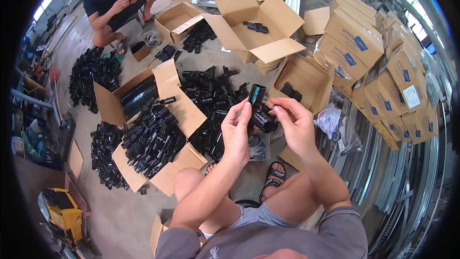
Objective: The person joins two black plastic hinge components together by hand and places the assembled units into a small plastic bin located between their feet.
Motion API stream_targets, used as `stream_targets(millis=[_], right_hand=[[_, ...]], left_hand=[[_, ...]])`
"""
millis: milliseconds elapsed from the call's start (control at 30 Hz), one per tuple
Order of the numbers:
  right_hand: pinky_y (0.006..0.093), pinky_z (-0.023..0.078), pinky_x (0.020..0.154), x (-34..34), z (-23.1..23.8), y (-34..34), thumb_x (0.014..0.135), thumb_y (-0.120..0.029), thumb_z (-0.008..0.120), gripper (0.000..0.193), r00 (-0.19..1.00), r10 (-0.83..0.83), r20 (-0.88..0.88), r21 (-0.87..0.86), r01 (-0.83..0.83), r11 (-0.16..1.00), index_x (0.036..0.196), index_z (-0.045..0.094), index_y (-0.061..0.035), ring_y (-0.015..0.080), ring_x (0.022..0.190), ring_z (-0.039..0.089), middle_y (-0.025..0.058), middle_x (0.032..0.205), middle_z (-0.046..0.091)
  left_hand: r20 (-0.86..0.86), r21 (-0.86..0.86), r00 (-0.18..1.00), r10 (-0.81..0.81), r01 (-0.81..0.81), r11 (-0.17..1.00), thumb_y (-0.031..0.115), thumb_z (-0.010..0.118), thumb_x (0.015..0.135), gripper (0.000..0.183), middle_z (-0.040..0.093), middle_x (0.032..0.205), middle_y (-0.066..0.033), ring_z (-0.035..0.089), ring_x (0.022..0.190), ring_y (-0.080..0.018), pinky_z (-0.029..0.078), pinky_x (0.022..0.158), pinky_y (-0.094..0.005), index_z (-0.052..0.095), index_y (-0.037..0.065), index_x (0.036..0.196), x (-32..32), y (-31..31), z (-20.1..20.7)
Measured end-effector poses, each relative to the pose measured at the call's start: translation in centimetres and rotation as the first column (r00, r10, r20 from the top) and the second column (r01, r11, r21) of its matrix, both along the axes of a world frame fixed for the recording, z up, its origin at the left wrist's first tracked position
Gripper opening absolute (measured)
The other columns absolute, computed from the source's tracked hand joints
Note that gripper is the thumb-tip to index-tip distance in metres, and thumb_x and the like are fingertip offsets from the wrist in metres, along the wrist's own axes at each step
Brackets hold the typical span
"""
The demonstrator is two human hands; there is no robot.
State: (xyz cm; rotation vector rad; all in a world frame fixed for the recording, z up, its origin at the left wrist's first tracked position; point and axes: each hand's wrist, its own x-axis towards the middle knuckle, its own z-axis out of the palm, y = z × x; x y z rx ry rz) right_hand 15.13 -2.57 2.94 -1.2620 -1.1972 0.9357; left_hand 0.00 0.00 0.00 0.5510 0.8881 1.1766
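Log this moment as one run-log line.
left hand: holds black plastic fitting | right hand: pinches second black fitting | open cardboard boxes around

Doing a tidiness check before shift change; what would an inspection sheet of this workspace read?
Surface: concrete floor, person sitting on it.
Job's things: black plastic fitting held up between left hand and right hand.
Clutter: black parts pile; open cardboard boxes, one full of parts; plastic bags.
Hands: both grip the fitting.
Cables: nothing seen.
Surroundings: stacked cartons, metal rails, yellow machine, another person crouching.
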Motion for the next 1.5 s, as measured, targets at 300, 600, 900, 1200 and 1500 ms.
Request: stream_targets(millis=[300,600,900,1200,1500], right_hand=[[0.0373,0.051,0.070,2.4,-0.2,0.9,0.078,-0.003,0.076,0.018,0.734,-0.310,0.605,0.543,-0.095,0.834,0.096,0.073,-0.0052,0.0264,0.083,0.065,0.0077,0.093,0.070],[0.0303,0.052,0.070,3.0,-2.3,0.5,0.080,-0.001,0.077,0.019,0.910,-0.128,0.395,0.228,0.038,0.973,0.098,0.075,-0.0047,0.0190,0.079,0.067,0.0076,0.091,0.072],[0.0216,0.054,0.075,3.0,-1.6,0.1,0.088,0.002,0.072,0.017,0.962,-0.016,-0.274,-0.158,-0.029,0.987,0.105,0.072,0.0040,0.0104,0.086,0.068,0.0101,0.096,0.073],[0.0215,0.054,0.079,1.4,-2.1,-0.5,0.091,0.003,0.069,0.020,0.922,-0.118,-0.370,-0.130,0.074,0.989,0.110,0.071,0.0068,0.0099,0.091,0.067,0.0114,0.103,0.073],[0.0214,0.052,0.074,0.3,-2.8,-0.8,0.095,-0.007,0.068,0.017,0.954,-0.203,-0.221,-0.133,0.177,0.975,0.107,0.071,0.0054,0.0069,0.084,0.065,0.0051,0.093,0.072]], left_hand=[[0.130,-0.142,0.989,-0.075,0.093,0.985,0.029,0.065,0.099,0.020,0.068,0.087,0.0038,0.059,0.070,-0.0042,0.045,0.058,-0.0219,0.068,0.012,0.110,2.4,-0.3,-0.3],[-0.028,-0.105,0.999,-0.046,0.043,0.994,0.024,0.067,0.098,0.023,0.068,0.086,0.0031,0.056,0.067,-0.0024,0.043,0.058,-0.0212,0.068,0.008,0.115,3.3,-0.6,-0.2],[-0.125,0.152,0.991,0.058,-0.039,0.988,0.017,0.068,0.098,0.023,0.069,0.084,0.0042,0.046,0.063,0.0025,0.030,0.053,-0.0173,0.069,0.007,0.119,3.8,-0.7,-1.0],[-0.246,0.364,0.954,0.174,-0.075,0.928,0.009,0.067,0.097,0.025,0.070,0.109,-0.0051,0.060,0.094,-0.0044,0.047,0.078,-0.0184,0.066,-0.001,0.120,4.2,-0.9,-1.6],[-0.322,0.411,0.920,0.223,-0.077,0.908,0.007,0.067,0.097,0.024,0.069,0.117,-0.0105,0.061,0.099,-0.0080,0.050,0.084,-0.0217,0.066,-0.003,0.119,4.3,-1.3,-1.7]])
